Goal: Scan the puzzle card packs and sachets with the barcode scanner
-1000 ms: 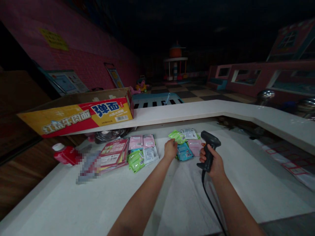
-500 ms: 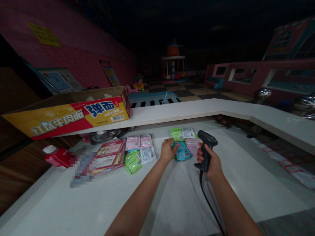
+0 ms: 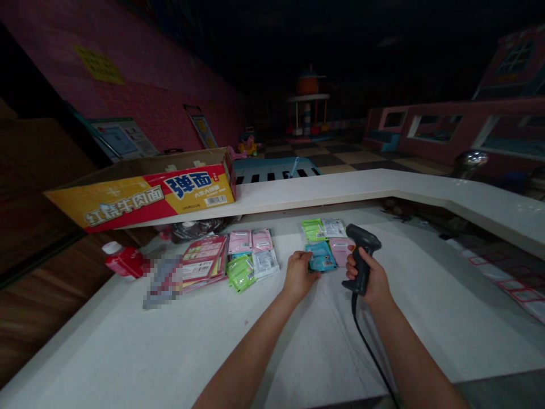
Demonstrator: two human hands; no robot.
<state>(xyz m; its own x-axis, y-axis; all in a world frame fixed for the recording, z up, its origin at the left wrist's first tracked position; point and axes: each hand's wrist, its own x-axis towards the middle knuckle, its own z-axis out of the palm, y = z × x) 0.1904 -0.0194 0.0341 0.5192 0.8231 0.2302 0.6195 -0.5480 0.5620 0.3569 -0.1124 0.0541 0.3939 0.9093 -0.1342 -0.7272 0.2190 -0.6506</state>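
Observation:
My right hand (image 3: 372, 280) grips the handle of a black barcode scanner (image 3: 361, 250), its head aimed at a small group of sachets. My left hand (image 3: 299, 272) pinches the near left corner of a blue sachet (image 3: 321, 255), which lies on the white counter (image 3: 128, 346). Beside the blue one lies a pink sachet (image 3: 342, 250); behind them lie a green sachet (image 3: 313, 229) and a white one (image 3: 333, 228). The scanner's black cord (image 3: 369, 358) trails back along my right forearm.
A second spread of sachets (image 3: 251, 257) and red packets (image 3: 203, 261) lies to the left, with a red bottle (image 3: 124, 260) beyond. A long yellow and red noodle carton (image 3: 149, 196) rests on the raised white ledge (image 3: 383, 190). A dark play area lies behind.
My left hand let go of the green sachet at the back, drew toward me and closed on the blue sachet's corner. The scanner hand has barely moved.

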